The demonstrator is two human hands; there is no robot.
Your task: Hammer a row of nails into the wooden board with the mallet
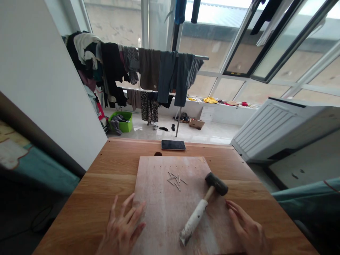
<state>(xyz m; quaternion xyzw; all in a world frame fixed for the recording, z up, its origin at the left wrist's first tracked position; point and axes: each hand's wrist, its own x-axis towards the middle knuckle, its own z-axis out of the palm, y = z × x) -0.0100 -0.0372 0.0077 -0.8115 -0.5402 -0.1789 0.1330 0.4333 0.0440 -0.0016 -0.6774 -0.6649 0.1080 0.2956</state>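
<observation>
A flat wooden board (159, 216) lies on the table before me, with a row of small holes near its far edge. On it rests a loose pile of several nails (176, 180). To their right a hammer (195, 219) lies slantwise, its dark head at the far end and its handle wrapped in white. My left hand (123, 225) rests over the board's left edge, fingers spread, holding nothing. At the board's right edge is my right hand (247, 228), fingers stretched out and close together, with nothing seen in it.
A black phone (173, 145) lies at the far side of the wooden table (106, 184), near a round dark hole (158, 154). Beyond stand a clothes rack hung with trousers (167, 76) and a green basket (125, 123). A white cabinet (289, 124) is to the right.
</observation>
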